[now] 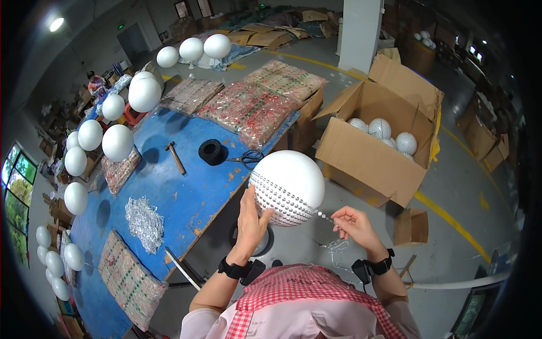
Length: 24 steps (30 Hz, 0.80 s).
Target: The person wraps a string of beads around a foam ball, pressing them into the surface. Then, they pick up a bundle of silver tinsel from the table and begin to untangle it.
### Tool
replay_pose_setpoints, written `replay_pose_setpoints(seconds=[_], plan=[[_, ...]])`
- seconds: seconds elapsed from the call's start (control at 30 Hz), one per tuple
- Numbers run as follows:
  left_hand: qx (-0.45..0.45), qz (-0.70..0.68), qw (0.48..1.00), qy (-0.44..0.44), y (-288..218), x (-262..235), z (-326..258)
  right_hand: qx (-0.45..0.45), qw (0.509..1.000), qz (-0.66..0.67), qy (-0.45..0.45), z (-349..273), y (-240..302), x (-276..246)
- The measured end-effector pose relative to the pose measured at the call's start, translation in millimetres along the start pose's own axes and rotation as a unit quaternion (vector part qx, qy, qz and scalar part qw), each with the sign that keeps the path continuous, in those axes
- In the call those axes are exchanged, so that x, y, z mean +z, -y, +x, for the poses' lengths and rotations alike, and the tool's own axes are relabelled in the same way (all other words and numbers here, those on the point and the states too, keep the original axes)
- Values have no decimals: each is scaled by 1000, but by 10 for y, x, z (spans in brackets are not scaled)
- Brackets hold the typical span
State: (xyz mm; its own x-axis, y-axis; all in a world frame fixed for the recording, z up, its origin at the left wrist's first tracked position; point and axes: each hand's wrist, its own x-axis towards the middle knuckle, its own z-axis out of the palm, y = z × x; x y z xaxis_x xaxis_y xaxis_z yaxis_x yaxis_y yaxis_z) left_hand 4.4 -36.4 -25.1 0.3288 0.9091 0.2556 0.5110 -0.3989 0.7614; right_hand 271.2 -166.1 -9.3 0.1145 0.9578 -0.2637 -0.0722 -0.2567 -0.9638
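Note:
A large white ball [293, 175] is in front of me at the table's edge, its lower part wrapped in slanting rows of silver beads. My left hand [249, 226] lies along the ball's left side, fingers stretched out and thumb apart, touching the beaded rows. What bears the ball from below is hidden. To the right, my right hand [354, 226] is closed in a pinch on a bead string [323, 215], which runs from the ball's lower right side to my fingers. A loose tangle of the string [337, 247] dangles below that hand.
On the blue table [186, 198] are a hammer [175, 157], black tape roll [212, 152], scissors [248, 159], a silver bead pile [144, 224] and wrapped packs [248, 107]. White balls [118, 142] line the left. A cardboard box [370, 161] holding beaded balls [379, 129] stands right.

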Motion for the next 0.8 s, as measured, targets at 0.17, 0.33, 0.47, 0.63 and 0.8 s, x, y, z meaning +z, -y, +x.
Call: replay_pose_setpoints(seconds=[0.17,0.33,0.47,0.63,0.8], plan=[[-10,10,1000,-10,-94,8,19,-60,981,-175,50,-59,93,52],[-19,14,1000,-15,-63,40,29,-56,994,-7,91,-71,35,83],[-35,-2,999,-11,-86,22,35,23,999,-3,27,22,-29,31],[-17,15,1000,-18,-79,33,32,-65,993,-95,-14,79,-68,94],[-14,23,1000,-16,-38,30,32,-63,991,-103,61,56,-1,79]])
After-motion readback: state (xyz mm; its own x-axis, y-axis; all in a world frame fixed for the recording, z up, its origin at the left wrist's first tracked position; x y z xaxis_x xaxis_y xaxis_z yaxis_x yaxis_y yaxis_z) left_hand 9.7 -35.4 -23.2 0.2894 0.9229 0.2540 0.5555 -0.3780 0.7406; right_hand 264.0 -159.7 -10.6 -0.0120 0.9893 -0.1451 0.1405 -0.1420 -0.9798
